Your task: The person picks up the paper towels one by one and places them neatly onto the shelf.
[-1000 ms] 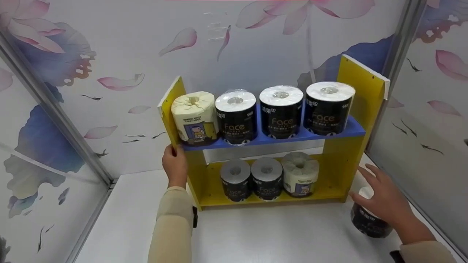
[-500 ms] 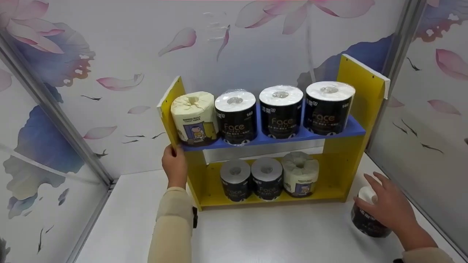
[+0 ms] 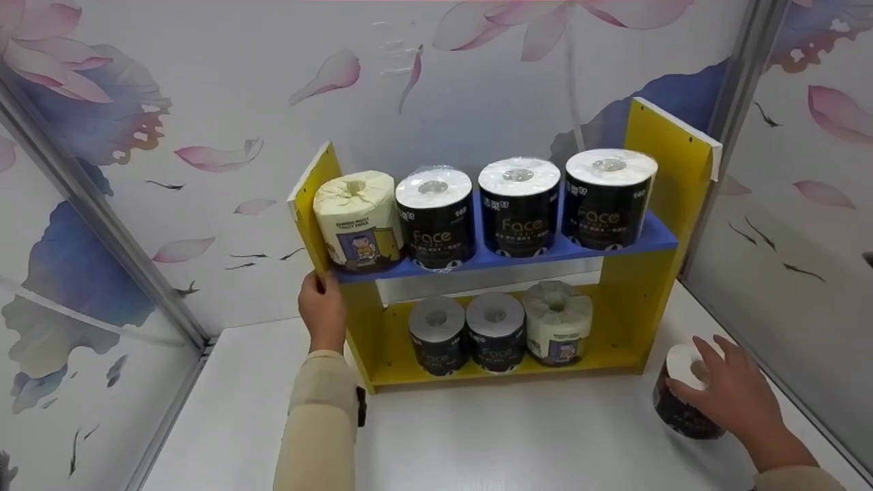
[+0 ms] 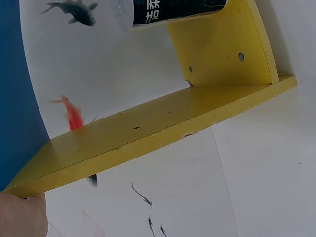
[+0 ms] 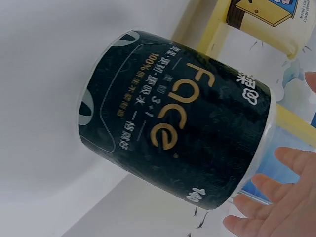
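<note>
My left hand (image 3: 323, 314) grips the left side panel of a yellow and blue two-tier shelf (image 3: 532, 374), just below the blue board. The left wrist view has part of that hand (image 4: 22, 215) against the yellow panel (image 4: 123, 133). My right hand (image 3: 740, 389) reaches over a black-wrapped toilet roll (image 3: 682, 409) that stands upright on the white table, right of the shelf. Its fingers (image 5: 291, 205) are spread beside the roll's top end, not curled round it. The label "Face" shows on this toilet roll (image 5: 173, 118) in the right wrist view.
On the blue board stand a cream toilet roll (image 3: 358, 218) and black ones (image 3: 522, 221) in a row. Below are two dark rolls (image 3: 436, 341) and a pale one (image 3: 559, 334). Patterned walls (image 3: 225, 68) enclose the white table (image 3: 491, 443) at the back and sides.
My right hand has moved down and right, away from the shelf's side and over the lone toilet roll. My left hand keeps its grip on the shelf. The head view has shifted slightly.
</note>
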{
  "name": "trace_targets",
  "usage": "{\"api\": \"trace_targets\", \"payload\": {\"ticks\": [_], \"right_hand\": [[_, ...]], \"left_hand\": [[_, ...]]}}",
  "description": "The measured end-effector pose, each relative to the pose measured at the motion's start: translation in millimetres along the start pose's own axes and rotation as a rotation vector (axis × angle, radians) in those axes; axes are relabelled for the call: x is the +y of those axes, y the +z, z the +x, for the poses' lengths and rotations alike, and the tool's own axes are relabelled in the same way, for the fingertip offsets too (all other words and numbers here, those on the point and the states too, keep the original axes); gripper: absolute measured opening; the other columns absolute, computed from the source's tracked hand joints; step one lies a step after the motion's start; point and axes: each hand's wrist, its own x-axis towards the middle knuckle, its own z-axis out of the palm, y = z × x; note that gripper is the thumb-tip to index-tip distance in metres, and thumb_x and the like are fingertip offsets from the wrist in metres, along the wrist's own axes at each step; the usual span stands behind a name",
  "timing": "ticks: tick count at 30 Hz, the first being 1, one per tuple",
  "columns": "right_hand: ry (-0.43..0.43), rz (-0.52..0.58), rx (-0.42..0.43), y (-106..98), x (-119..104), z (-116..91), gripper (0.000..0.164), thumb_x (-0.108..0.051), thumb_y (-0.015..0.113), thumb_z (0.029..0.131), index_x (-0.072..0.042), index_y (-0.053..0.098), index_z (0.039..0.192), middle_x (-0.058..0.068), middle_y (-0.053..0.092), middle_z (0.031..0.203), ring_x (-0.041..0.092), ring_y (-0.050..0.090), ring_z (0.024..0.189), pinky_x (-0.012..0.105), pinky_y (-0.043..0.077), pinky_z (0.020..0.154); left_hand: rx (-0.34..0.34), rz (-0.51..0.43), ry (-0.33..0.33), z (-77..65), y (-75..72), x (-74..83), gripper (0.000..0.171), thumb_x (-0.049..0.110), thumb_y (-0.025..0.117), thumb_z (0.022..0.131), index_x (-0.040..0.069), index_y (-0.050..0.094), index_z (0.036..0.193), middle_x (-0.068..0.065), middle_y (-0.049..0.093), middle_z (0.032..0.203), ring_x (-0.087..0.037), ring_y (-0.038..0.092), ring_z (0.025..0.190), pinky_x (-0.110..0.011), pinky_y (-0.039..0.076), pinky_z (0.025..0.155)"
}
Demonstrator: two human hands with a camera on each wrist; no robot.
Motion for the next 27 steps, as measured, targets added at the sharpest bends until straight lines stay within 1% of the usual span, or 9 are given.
{"api": "trace_targets", "payload": {"ticks": [3,9,13,16,27], "right_hand": [[0.009,0.001,-0.013,3,5,1,0.100,-0.063,0.065,0.079,0.009,0.034,0.140,0.043,0.023,0.137,0.061,0.025,0.121,0.074,0.025,0.095],[0.041,0.002,-0.059,6,12,2,0.105,-0.069,0.061,0.079,0.010,0.031,0.142,0.043,0.019,0.139,0.062,0.020,0.123,0.075,0.023,0.096],[0.049,0.010,-0.093,8,16,1,0.108,-0.072,0.058,0.079,0.010,0.030,0.143,0.044,0.016,0.140,0.062,0.016,0.125,0.076,0.021,0.096],[0.065,0.036,-0.115,10,18,2,0.107,-0.072,0.059,0.079,0.009,0.030,0.143,0.044,0.013,0.141,0.063,0.014,0.126,0.076,0.020,0.095],[0.086,0.078,-0.139,13,22,1,0.106,-0.072,0.058,0.079,0.006,0.029,0.144,0.043,0.008,0.144,0.063,0.010,0.128,0.077,0.021,0.094]], "left_hand": [[-0.006,-0.008,0.000,-0.3,-0.6,-0.2,0.040,0.022,0.042,0.103,0.000,0.048,0.136,-0.018,0.053,0.130,-0.029,0.049,0.113,-0.044,0.039,0.098],[0.001,-0.018,0.022,-1.3,-0.9,-0.2,0.040,0.021,0.042,0.103,-0.001,0.048,0.135,-0.020,0.054,0.129,-0.030,0.050,0.113,-0.044,0.039,0.098],[-0.005,-0.017,0.017,-1.7,-1.0,0.1,0.041,0.022,0.042,0.103,0.000,0.047,0.137,-0.019,0.053,0.131,-0.030,0.050,0.116,-0.044,0.039,0.100],[-0.009,-0.021,0.012,-1.7,-1.2,0.1,0.041,0.022,0.041,0.103,0.000,0.047,0.138,-0.019,0.052,0.132,-0.030,0.049,0.117,-0.044,0.039,0.100],[0.005,-0.025,0.010,-1.0,-0.3,-0.4,0.040,0.020,0.042,0.103,-0.001,0.048,0.136,-0.019,0.054,0.130,-0.029,0.049,0.114,-0.044,0.039,0.099]]}}
